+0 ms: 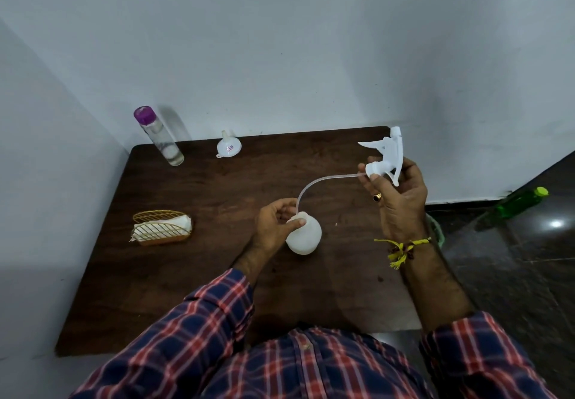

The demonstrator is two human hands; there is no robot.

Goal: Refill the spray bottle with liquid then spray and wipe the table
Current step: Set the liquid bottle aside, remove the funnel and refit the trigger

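Note:
A white spray bottle body (306, 236) stands on the dark wooden table (193, 274), and my left hand (275, 222) grips its neck. My right hand (396, 193) holds the white trigger spray head (387, 157) up and to the right, off the bottle. Its thin clear dip tube (323, 180) curves down with its end still in the bottle's mouth. A clear bottle with a purple cap (160, 137) stands at the table's far left corner. A small white funnel (228, 147) lies near the far edge.
A gold wire holder with white napkins (161, 227) sits on the left side of the table. Walls close off the far and left sides. On the dark floor to the right lies a green bottle (519, 202).

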